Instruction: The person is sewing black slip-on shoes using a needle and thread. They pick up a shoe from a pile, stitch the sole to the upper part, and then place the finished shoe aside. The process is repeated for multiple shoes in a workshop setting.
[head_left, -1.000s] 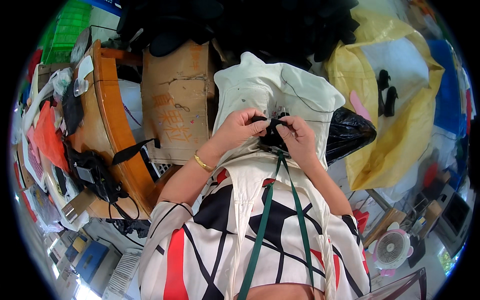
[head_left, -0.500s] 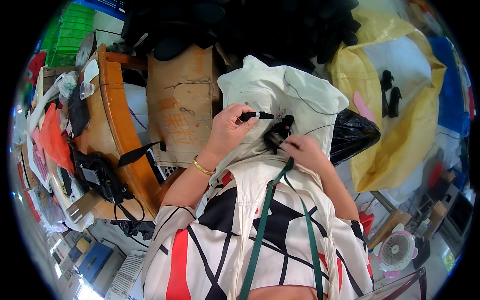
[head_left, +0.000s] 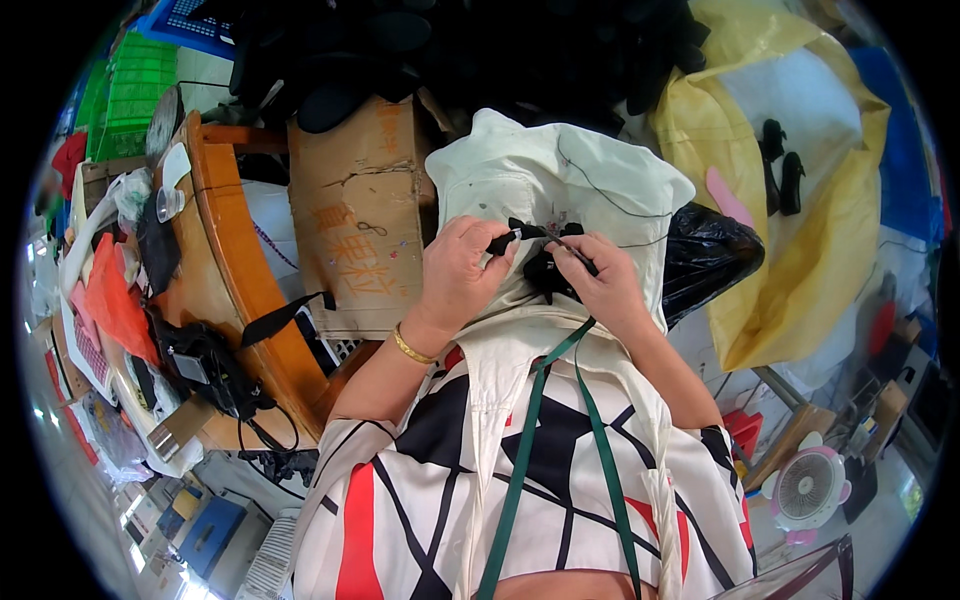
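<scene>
My left hand [head_left: 458, 268], a gold bangle on its wrist, pinches a small black piece [head_left: 503, 243] with a pale spot near its end. Facing it, my right hand [head_left: 612, 288] is closed on a slim dark tool [head_left: 580, 258]; its far end touches or nearly touches the black piece, and its exact kind is unclear. More small black pieces [head_left: 546, 276] lie just below, on the off-white cloth [head_left: 485, 150] over my lap. A green ribbon [head_left: 528, 440] hangs down my front, one end running up toward my right hand.
A worn cardboard box [head_left: 340, 230] stands left of the cloth, beside a wooden chair [head_left: 225, 230] bearing a black bag [head_left: 205, 360]. To the right are a black plastic bag [head_left: 705, 260] and a yellow sack [head_left: 740, 310] with black shoes [head_left: 790, 185]. Dark pieces [head_left: 470, 60] are heaped ahead.
My right hand has risen from the black pieces in my lap to meet my left hand, now with the slim tool showing. The piece in my left hand has turned and shifted slightly.
</scene>
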